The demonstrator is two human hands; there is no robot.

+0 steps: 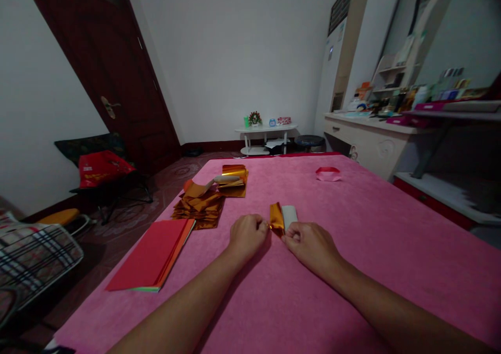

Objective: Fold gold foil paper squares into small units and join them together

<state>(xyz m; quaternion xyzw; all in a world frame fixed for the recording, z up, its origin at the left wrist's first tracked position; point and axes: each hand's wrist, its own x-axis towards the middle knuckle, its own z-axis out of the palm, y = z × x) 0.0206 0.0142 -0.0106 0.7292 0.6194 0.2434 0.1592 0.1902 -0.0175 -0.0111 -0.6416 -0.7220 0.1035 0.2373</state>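
So there's a shiny gold foil piece (pixel 276 214) on the pink cloth (pixel 305 307), right up against the left side of a whitish block (pixel 290 216), so I'll use that block as the landmark. The left hand (pixel 247 234), left of the block, has its fingertips pinched on the foil's lower left corner. The right hand (pixel 311 243), just at the block's near end, has thumb and finger closed on the lower right corner. Hands are apart, foil between them. Left of the block sits a messy gold paper pile (pixel 201 209); left and nearer, a red paper stack (pixel 148 255). A pink ribbon loop (pixel 329 177) lies beyond it, to the right.
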